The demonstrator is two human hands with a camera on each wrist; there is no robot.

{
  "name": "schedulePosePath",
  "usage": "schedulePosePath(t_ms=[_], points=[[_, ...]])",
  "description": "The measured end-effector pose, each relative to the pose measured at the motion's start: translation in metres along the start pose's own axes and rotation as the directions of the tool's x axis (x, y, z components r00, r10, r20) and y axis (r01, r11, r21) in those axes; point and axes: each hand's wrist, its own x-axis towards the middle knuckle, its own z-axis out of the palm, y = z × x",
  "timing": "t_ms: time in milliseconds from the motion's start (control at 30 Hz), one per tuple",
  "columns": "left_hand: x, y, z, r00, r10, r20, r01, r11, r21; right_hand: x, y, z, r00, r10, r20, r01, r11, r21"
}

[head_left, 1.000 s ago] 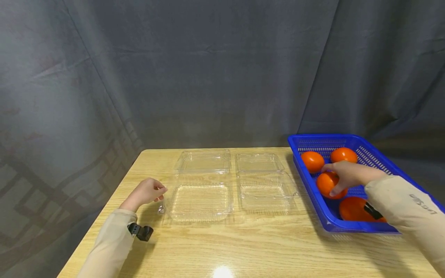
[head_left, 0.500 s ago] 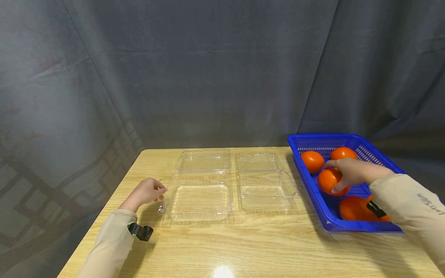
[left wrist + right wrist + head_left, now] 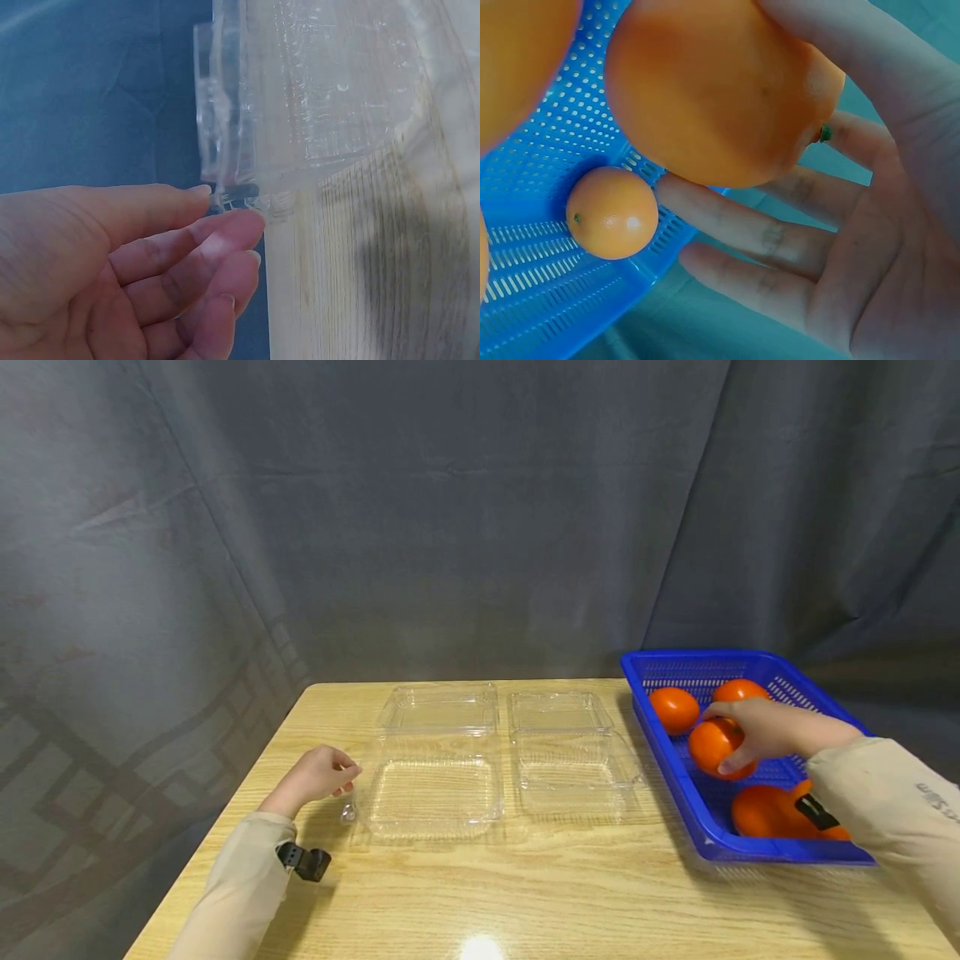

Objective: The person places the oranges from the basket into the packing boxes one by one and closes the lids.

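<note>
In the head view, my right hand (image 3: 765, 729) holds an orange (image 3: 714, 745) inside the blue basket (image 3: 671, 781). The right wrist view shows thumb and fingers around that orange (image 3: 720, 97), its small green stem end toward the palm. On the left, my left hand (image 3: 318, 772) is at the left edge of a clear plastic clamshell container (image 3: 435, 802), which lies with its lid folded back. Thumb and index finger of the left hand (image 3: 150, 262) pinch the corner of the container's rim (image 3: 232, 180) in the left wrist view.
A second, smaller clear clamshell container (image 3: 573, 789) lies unfolded between the first one and the basket. Other oranges (image 3: 675, 710) sit in the basket, one partly behind the right hand. A wooden table (image 3: 570, 893) carries everything; a grey curtain (image 3: 480, 527) hangs behind it.
My right hand, gripping the orange, has shifted slightly to the right and up within the basket. The left hand and both containers have stayed in place.
</note>
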Motion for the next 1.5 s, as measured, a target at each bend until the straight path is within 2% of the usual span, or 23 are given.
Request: schedulePosePath(t_ms=[233,467,600,967,1200,1333,1500], points=[[0.000,-0.001,0.002,1.000,-0.011,-0.001,0.011,1.000,-0.009,0.004,-0.001,-0.004,0.998,0.007,-0.056,-0.015,0.990,-0.140],[0.000,-0.001,0.001,1.000,-0.006,0.002,0.006,1.000,-0.010,0.004,-0.003,-0.005,0.994,-0.040,-0.103,0.022,0.986,-0.166],[0.000,0.000,0.001,1.000,-0.008,0.006,0.009,1.000,-0.016,0.003,-0.003,-0.008,0.993,-0.035,-0.111,0.015,0.984,-0.179],[-0.001,0.002,-0.002,1.000,-0.009,0.012,0.009,1.000,-0.030,0.000,-0.006,-0.013,0.987,-0.045,-0.156,0.021,0.988,-0.153],[0.001,-0.003,-0.003,0.999,0.033,0.024,-0.032,0.999,-0.041,0.000,-0.014,-0.014,0.984,-0.062,-0.168,0.036,0.988,-0.150],[0.000,-0.001,-0.002,1.000,0.002,0.020,-0.001,0.999,-0.043,-0.001,-0.018,-0.015,0.983,-0.063,-0.175,0.038,0.988,-0.147],[-0.002,0.003,-0.002,1.000,-0.007,0.011,0.007,1.000,-0.031,-0.001,-0.021,-0.016,0.980,-0.074,-0.183,0.049,0.989,-0.137]])
